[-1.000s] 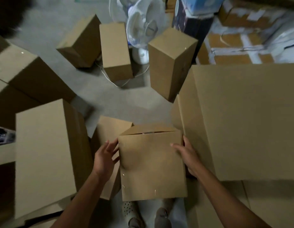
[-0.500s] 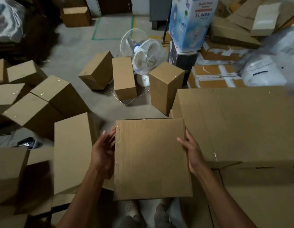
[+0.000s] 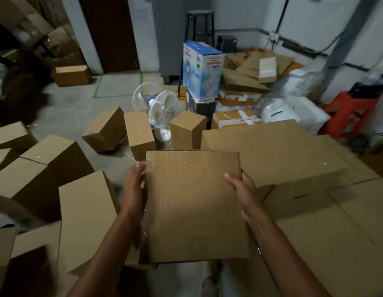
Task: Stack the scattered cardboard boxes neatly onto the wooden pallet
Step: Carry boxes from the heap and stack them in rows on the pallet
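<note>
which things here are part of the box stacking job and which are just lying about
Job: held box in left hand and right hand; loose floor boxes; big boxes at right.
Lying about: white fan, blue carton, stool, red crate.

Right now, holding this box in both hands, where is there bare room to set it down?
The large carton on your right has a bare top. Open concrete lies beyond the tipped boxes, by the green tape. The left side and the area around the table fan are crowded.
</note>
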Available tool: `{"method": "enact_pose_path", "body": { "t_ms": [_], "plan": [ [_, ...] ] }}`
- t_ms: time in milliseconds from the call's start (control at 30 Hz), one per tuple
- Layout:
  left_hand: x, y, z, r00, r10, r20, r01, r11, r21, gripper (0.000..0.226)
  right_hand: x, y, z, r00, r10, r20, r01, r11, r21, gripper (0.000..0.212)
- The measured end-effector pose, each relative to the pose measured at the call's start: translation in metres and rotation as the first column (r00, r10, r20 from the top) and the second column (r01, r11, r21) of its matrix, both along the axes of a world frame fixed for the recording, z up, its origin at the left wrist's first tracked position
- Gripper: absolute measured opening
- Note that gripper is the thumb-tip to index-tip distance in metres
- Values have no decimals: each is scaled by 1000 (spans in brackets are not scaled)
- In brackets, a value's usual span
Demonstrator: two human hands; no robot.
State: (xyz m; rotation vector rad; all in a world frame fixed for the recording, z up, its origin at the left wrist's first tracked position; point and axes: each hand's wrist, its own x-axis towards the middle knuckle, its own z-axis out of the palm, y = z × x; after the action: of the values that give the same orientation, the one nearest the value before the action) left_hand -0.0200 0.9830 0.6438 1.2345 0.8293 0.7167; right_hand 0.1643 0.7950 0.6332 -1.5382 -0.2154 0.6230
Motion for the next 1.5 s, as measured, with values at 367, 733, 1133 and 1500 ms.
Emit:
{"method": "enact_pose_path", "body": {
  "t_ms": [367, 733, 1133, 1500],
  "plan": [
    [-27, -116, 24, 909, -415, 46, 406, 853, -328, 61, -73, -159, 33, 990, -131, 47, 135, 986, -98, 24],
    [16, -315, 38, 745, -667, -7, 631, 707, -319, 63, -116, -397, 15, 893, -439, 101, 450, 884, -125, 16],
    [43, -538, 21, 551, -826, -118, 793, 562, -233, 85, -162, -630, 2, 738, -670, 78, 671, 717, -188, 66],
    [170, -613, -16, 543, -835, -88, 716, 515, -472, 79, -72, -710, -7, 732, -625, 271, 681, 670, -294, 65]
  ]
}}
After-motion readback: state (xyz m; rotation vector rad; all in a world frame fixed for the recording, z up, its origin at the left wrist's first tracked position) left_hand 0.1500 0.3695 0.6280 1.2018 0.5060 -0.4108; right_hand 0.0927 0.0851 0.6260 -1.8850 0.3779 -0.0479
